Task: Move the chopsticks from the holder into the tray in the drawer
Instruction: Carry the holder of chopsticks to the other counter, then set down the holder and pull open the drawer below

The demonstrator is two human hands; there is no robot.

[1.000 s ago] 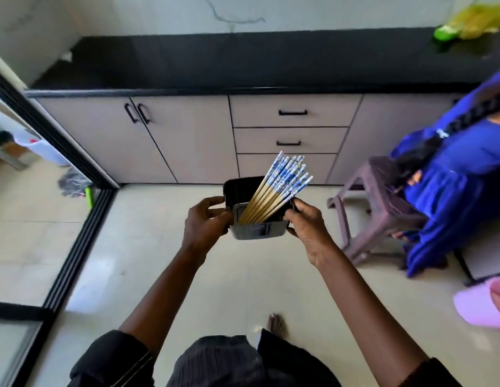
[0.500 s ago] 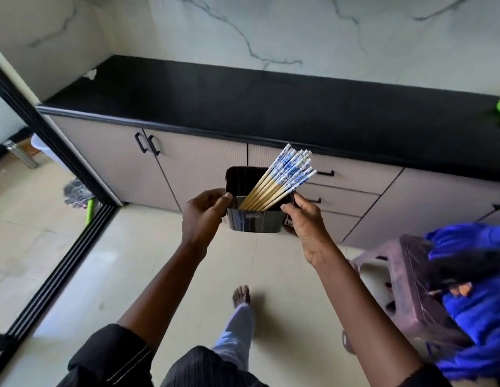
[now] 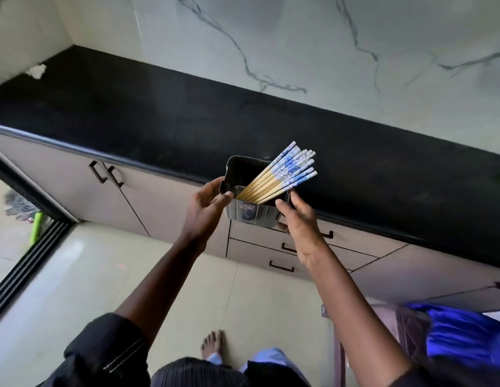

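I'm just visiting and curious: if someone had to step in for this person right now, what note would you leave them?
Left hand: gripping the holder's left side.
Right hand: gripping its right side.
Holder: held in the air at the edge of the black counter, above the drawers.
Chopsticks: all bundled in the holder, leaning right.
Done: holder picked up.
Left: all three drawers look shut and no tray shows; open the right one, then move the chopsticks into the tray.

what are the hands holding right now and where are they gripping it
Both hands hold the chopstick holder by its sides: the left hand at its left upper edge, the right hand on its right side. The chopsticks inside are untouched.
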